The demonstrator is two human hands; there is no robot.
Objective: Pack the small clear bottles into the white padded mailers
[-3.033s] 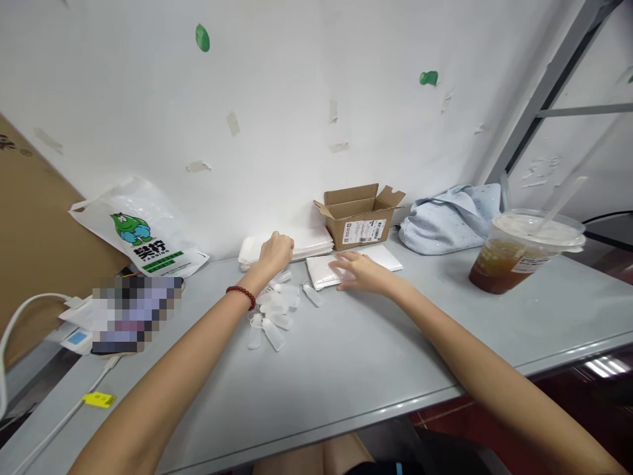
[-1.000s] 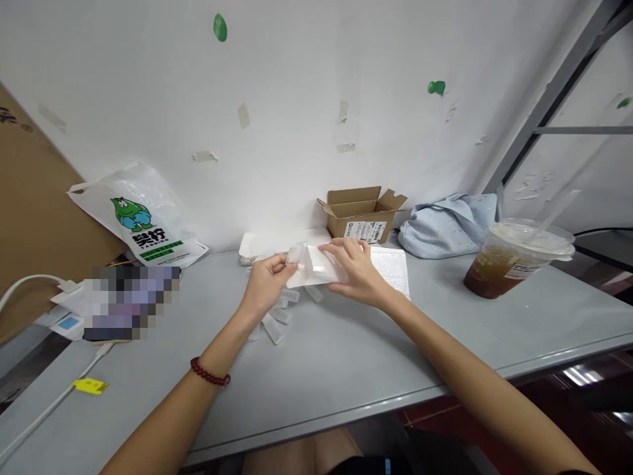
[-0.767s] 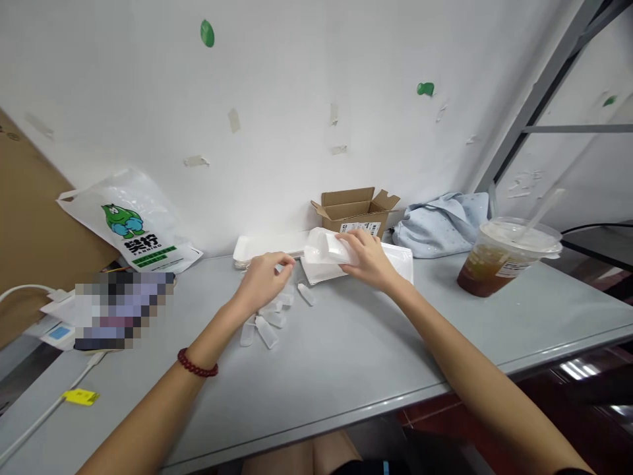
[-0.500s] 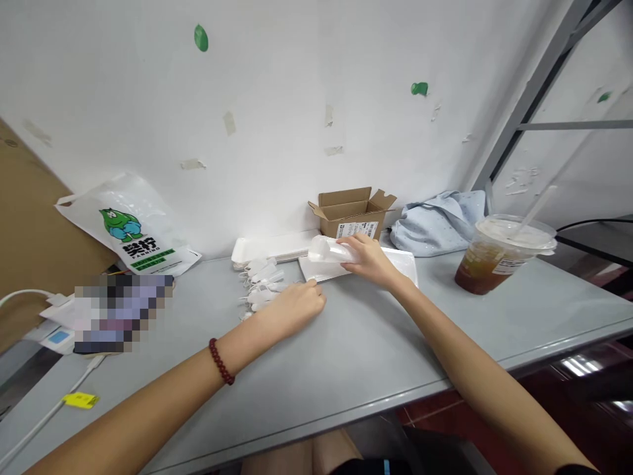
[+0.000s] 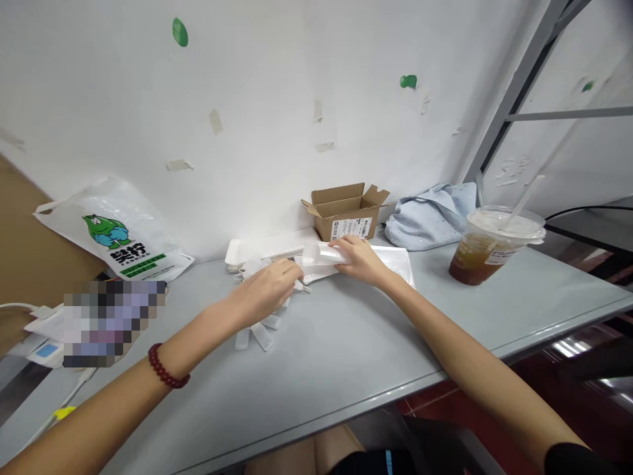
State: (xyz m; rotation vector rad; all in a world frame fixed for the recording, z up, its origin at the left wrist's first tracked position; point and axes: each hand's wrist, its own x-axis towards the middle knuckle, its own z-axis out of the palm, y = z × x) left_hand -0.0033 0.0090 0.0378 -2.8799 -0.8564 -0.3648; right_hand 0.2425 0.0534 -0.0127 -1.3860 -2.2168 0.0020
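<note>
My right hand [image 5: 362,261] is wrapped round a translucent plastic bag [image 5: 317,253], whose end points left towards my other hand. Under it lies a white padded mailer [image 5: 398,262]. My left hand [image 5: 274,287], with a dark red bead bracelet [image 5: 167,367] on the wrist, has its fingers pinched together just left of the bag. A small white plastic piece [image 5: 301,287] shows at its fingertips. Beneath this hand several more white plastic pieces [image 5: 261,335] lie spread on the table, partly covered by it.
Behind my hands stand a white tray [image 5: 235,254] and an open cardboard box [image 5: 340,210]. Light blue cloth [image 5: 430,218] and a drink cup [image 5: 487,254] with a straw are at right. A printed white bag [image 5: 116,227] and a blurred-out object [image 5: 111,323] lie at left on the grey table [image 5: 316,369].
My left hand has moved left and slightly up over the white pieces, which now fan out nearer the table's front. My right hand keeps hold of the bag. The view has shifted slightly.
</note>
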